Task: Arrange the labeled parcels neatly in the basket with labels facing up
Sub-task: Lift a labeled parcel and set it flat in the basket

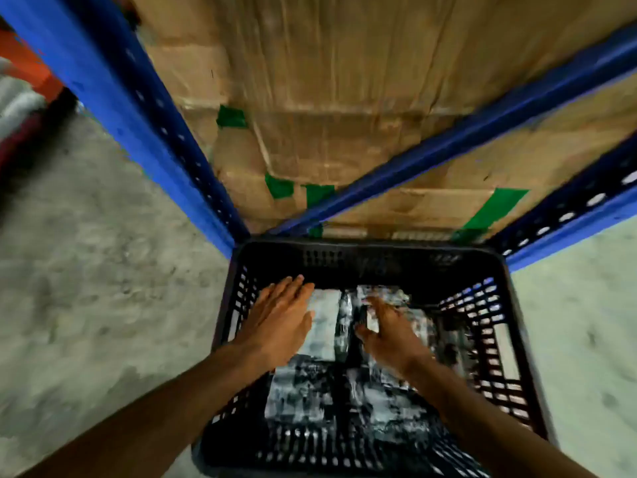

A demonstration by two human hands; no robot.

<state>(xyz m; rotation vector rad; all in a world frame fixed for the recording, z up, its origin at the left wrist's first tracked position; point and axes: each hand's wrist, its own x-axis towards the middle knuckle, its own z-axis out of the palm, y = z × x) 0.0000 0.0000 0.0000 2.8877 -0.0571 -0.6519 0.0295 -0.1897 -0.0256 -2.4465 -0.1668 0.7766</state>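
A black slatted plastic basket (365, 257) stands on the floor below me. Several parcels with white labels (300, 395) lie flat inside it, side by side. My left hand (279, 322) is spread flat, palm down, over the far left parcel (325, 326). My right hand (389, 329) reaches onto the far right parcel (382, 294), fingers apart and curled on its surface. The frame is blurred, so label text is unreadable and I cannot tell whether the right hand grips anything.
A blue metal rack (131, 108) rises right behind the basket, with a diagonal blue beam (458, 132). Large cardboard boxes (327, 81) with green tape fill the rack. Grey concrete floor (86, 253) lies on both sides.
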